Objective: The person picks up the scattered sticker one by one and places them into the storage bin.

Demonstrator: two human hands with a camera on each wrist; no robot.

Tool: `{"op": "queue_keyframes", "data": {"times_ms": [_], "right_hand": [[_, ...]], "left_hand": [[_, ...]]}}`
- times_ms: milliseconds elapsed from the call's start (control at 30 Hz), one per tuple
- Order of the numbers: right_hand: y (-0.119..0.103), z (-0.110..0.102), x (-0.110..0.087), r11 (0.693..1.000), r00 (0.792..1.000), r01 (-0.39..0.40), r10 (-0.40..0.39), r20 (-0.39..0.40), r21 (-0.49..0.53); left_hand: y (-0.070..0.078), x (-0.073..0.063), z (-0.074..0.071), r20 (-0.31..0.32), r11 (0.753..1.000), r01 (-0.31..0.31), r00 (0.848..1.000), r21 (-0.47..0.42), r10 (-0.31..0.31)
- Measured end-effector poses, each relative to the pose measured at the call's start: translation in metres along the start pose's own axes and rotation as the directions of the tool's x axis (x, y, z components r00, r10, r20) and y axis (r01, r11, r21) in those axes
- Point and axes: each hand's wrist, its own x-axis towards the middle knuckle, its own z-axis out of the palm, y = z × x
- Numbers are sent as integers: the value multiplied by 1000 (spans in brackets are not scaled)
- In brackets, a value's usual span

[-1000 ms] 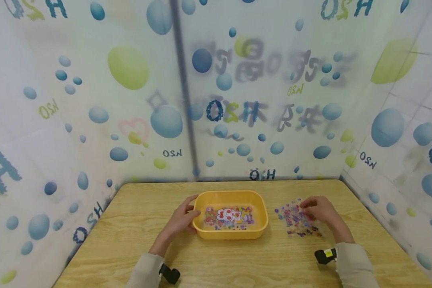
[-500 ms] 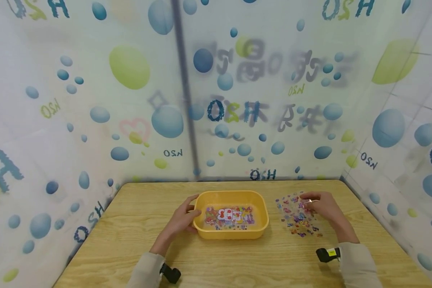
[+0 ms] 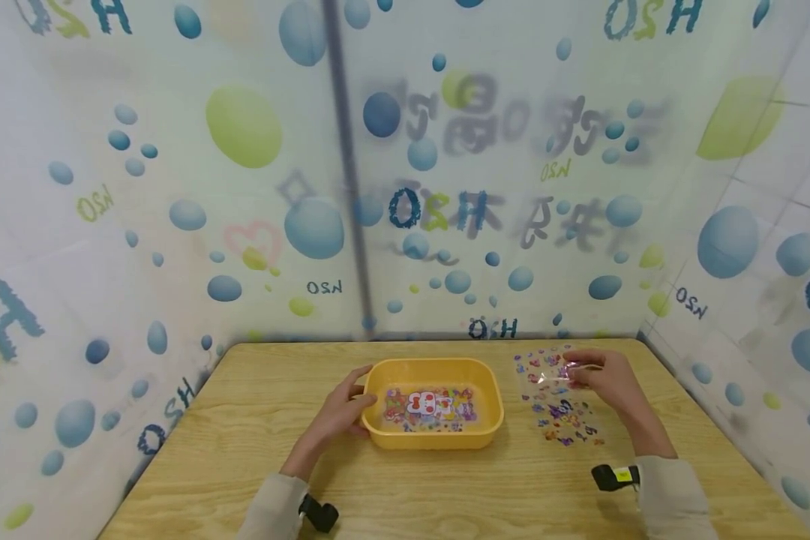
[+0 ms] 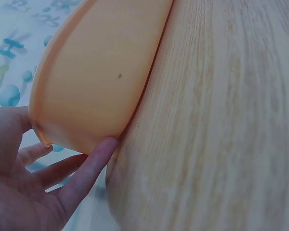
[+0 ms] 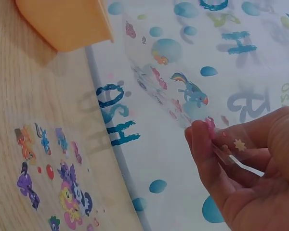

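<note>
My left hand [image 3: 340, 409] grips the left end of a yellow plastic basin [image 3: 432, 441], thumb over the rim. In the left wrist view, fingers of this hand [image 4: 43, 192] lie along the outside wall of the basin [image 4: 96, 72]. Inside the basin lies a colourful sticker sheet [image 3: 425, 405] with cartoon figures. To the right, my right hand [image 3: 610, 379] pinches the edge of a clear sticker sheet [image 3: 536, 364], raised and slanting. Below it another clear pony sticker sheet [image 5: 62, 183] lies on the table. The right wrist view shows thumb and fingertips meeting on the raised sheet [image 5: 190, 91].
The wooden table [image 3: 432, 487] ends at a back edge close to a printed curtain [image 3: 513, 247] with blue and green bubbles. Similar panels rise on both sides. Black cameras [image 3: 319, 514] are strapped to both wrists.
My right hand has moved back and slightly right, drawing the clear sticker sheet up from the one beneath, so the two now show apart. The left hand and basin have stayed put.
</note>
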Motion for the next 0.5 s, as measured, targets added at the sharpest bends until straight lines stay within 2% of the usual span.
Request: {"op": "queue_keyframes", "data": {"times_ms": [267,500], "right_hand": [[-9,5,0,999,999,35,-35,-8,20],[-20,24,5,998,999,54,-54,2,-21]], "left_hand": [[1,0,0,1,1000,6,1000,-1,-6],[2,-1,0,9,1000,-2,1000,-8,2]]}}
